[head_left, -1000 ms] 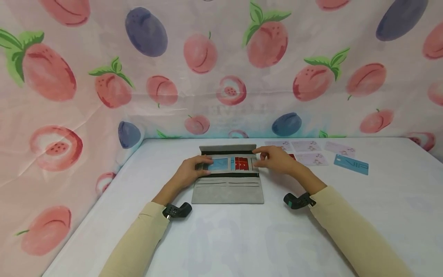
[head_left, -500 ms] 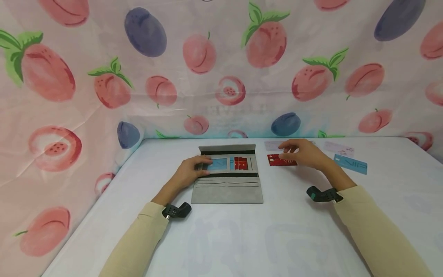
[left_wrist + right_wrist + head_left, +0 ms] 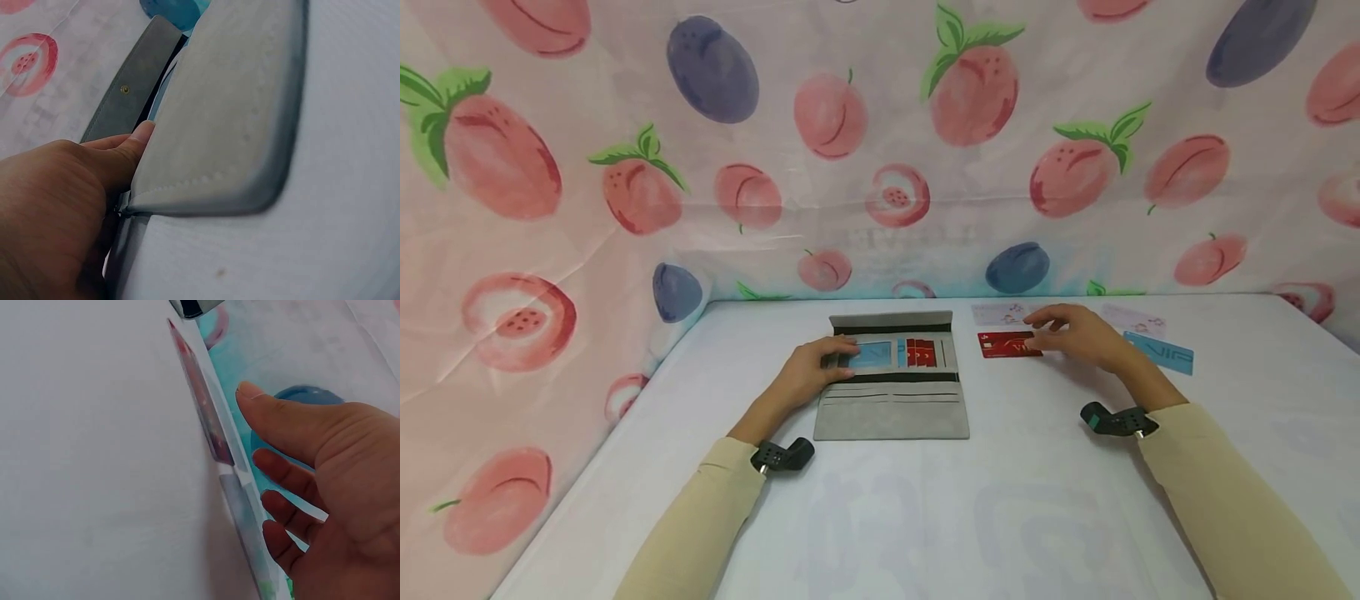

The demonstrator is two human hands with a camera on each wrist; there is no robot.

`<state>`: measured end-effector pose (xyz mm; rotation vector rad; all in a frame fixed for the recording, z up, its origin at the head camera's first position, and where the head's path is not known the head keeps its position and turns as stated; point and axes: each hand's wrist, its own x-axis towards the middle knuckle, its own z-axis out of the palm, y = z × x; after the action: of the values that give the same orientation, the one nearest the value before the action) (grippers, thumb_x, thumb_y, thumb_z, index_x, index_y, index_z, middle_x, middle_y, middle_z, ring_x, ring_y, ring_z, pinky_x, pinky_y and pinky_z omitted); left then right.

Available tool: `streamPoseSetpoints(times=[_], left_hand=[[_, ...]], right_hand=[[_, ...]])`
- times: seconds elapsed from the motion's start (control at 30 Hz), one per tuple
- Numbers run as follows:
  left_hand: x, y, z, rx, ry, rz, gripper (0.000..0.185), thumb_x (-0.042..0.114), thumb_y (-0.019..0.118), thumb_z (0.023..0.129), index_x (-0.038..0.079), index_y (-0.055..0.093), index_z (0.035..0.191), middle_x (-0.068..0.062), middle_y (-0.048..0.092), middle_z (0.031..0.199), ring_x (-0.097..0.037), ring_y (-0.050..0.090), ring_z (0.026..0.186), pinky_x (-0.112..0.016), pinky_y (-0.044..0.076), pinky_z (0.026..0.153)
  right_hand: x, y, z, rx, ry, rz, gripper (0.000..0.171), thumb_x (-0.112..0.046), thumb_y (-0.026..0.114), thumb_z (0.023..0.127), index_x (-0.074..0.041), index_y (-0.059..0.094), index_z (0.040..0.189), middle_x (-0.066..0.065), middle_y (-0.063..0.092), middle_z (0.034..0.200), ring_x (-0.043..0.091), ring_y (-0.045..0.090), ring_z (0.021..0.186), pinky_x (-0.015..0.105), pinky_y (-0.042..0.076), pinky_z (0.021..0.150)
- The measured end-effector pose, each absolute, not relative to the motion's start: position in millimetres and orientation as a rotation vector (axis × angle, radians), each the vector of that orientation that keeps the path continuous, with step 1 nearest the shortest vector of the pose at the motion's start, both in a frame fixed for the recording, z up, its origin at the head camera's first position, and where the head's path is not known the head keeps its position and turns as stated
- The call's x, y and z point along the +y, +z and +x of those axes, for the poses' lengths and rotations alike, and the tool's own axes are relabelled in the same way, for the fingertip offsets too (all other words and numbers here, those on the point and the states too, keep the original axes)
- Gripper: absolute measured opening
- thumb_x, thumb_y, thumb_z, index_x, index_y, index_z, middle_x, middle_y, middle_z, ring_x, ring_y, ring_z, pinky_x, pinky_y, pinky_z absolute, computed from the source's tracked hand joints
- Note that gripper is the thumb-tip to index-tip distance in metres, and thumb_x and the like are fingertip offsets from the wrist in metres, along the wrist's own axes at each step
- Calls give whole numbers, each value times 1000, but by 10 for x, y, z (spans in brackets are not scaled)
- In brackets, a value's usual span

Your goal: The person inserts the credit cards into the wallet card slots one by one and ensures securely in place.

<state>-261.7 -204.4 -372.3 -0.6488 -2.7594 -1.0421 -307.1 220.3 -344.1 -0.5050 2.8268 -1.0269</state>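
One grey felt-like wallet (image 3: 891, 379) lies unfolded flat on the white counter (image 3: 925, 517), its card slots facing up, with one light-blue card (image 3: 871, 354) and one red card (image 3: 922, 352) tucked side by side in the upper row. The left hand (image 3: 815, 369) rests on the wallet's left edge, fingers curled over the blue card's end and thumb against the edge, pinning it down; the left wrist view shows the thumb (image 3: 128, 150) pressed to the grey flap (image 3: 225, 119). To the right of the wallet, well apart from it, loose cards lie on the counter: one red rectangular card (image 3: 1006, 344), one blue card printed "VIP" (image 3: 1161, 352), and two pale pink patterned cards (image 3: 997, 313) showing at the back. The right hand (image 3: 1078, 332) sits over this group with fingers relaxed and spread, fingertips (image 3: 275, 467) just beside the red card's right end (image 3: 200, 400); whether they touch it is unclear, and it grips nothing.
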Motion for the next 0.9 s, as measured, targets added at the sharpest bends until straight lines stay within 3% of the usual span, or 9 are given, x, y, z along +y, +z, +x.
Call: streamPoseSetpoints(times=[0.2, 0.9], left_hand=[[-2050, -3718, -2615, -2778, -1054, -628, 35, 16, 72, 87, 8, 67, 120, -7, 54, 136, -26, 40, 133, -44, 27, 111], [-2041, -3699, -2594, -2769, -1053, -633, 35, 15, 72, 86, 7, 67, 120, -9, 54, 136, -28, 40, 133, -47, 27, 110]], right_hand=[[2226, -3516, -3066, 2824, -996, -509, 59, -37, 73, 84, -4, 56, 131, 22, 46, 134, 42, 41, 119, 61, 37, 97], [2225, -3606, -3080, 2877, -918, -626, 50, -27, 68, 90, 0, 56, 130, 27, 41, 135, 46, 37, 123, 66, 31, 98]])
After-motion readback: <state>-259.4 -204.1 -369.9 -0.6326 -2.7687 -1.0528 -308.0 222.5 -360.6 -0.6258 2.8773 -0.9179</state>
